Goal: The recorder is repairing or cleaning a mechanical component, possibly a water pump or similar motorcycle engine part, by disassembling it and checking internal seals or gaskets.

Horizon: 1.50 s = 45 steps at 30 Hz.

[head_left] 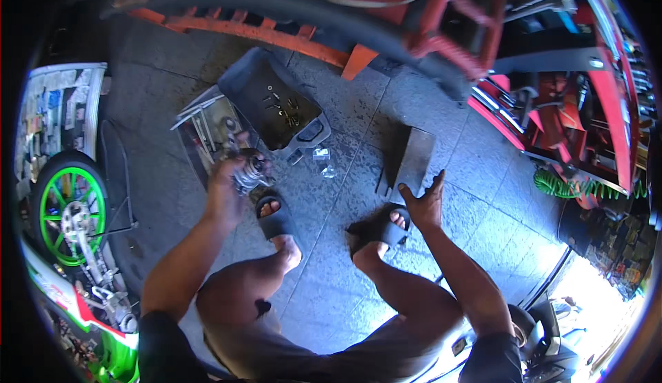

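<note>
Silvery metal part (253, 170), on the near side of the dark bin (254, 83), the landmark; the left hand (226, 184) has its grip curled around it. Small loose fasteners (292, 118) lie inside the bin. Right of the bin, the right hand (429, 207) holds nothing, its grip spread, near a metal block (417, 157). Should the one-handed hold loosen, the part could fall nearer than the bin, onto the floor (324, 210) or sandalled left foot (277, 225).
</note>
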Each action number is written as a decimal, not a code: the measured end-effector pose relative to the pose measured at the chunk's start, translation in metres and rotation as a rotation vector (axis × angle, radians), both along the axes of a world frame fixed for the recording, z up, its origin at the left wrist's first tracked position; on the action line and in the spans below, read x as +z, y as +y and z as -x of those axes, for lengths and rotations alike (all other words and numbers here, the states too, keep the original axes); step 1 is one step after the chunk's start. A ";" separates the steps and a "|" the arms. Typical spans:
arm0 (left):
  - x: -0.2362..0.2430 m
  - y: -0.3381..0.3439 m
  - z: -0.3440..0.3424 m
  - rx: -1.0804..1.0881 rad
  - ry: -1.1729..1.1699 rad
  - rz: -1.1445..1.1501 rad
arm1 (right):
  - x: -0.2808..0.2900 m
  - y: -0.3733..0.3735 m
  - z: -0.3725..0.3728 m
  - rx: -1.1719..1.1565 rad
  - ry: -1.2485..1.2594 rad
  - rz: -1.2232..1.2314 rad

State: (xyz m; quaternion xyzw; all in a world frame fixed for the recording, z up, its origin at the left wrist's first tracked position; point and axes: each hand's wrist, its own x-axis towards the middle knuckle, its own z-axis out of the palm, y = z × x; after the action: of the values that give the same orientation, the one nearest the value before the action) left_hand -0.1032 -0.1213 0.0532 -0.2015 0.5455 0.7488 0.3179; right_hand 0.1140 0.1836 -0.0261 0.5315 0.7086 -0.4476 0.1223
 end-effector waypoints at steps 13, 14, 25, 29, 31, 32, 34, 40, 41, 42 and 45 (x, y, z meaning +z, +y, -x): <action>-0.091 -0.081 -0.010 0.099 0.112 -0.153 | -0.071 0.061 0.013 0.062 0.247 -0.169; -0.092 -0.087 -0.013 0.122 0.108 -0.149 | -0.060 0.069 0.017 -0.002 0.235 -0.017; -0.100 -0.132 -0.056 0.329 0.182 -0.007 | -0.065 0.157 0.232 0.622 0.631 -0.237; -0.099 -0.134 -0.069 0.390 0.164 0.078 | -0.100 0.226 0.266 0.725 0.838 -0.279; -0.096 -0.134 -0.073 0.398 0.138 0.113 | -0.107 0.225 0.278 0.690 0.986 -0.104; -0.096 -0.133 -0.073 0.393 0.144 0.129 | -0.109 0.221 0.300 0.685 0.981 -0.134; -0.093 -0.135 -0.075 0.394 0.155 0.155 | -0.113 0.211 0.324 0.674 0.977 -0.181; -0.085 -0.150 -0.089 0.479 0.132 0.211 | -0.114 0.214 0.368 0.659 0.996 -0.260; -0.083 -0.151 -0.091 0.516 0.110 0.211 | -0.122 0.205 0.355 0.657 1.012 -0.241; -0.085 -0.150 -0.092 0.548 0.086 0.200 | -0.129 0.201 0.340 0.655 1.024 -0.233; -0.092 -0.151 -0.090 0.555 0.086 0.160 | -0.141 0.197 0.411 0.639 1.042 -0.271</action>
State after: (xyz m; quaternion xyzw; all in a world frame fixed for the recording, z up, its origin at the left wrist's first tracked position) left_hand -0.0133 -0.2725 -0.0387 -0.3355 0.5399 0.7696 0.0606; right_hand -0.2972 0.3804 -0.1676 0.0164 0.8497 -0.4953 -0.1800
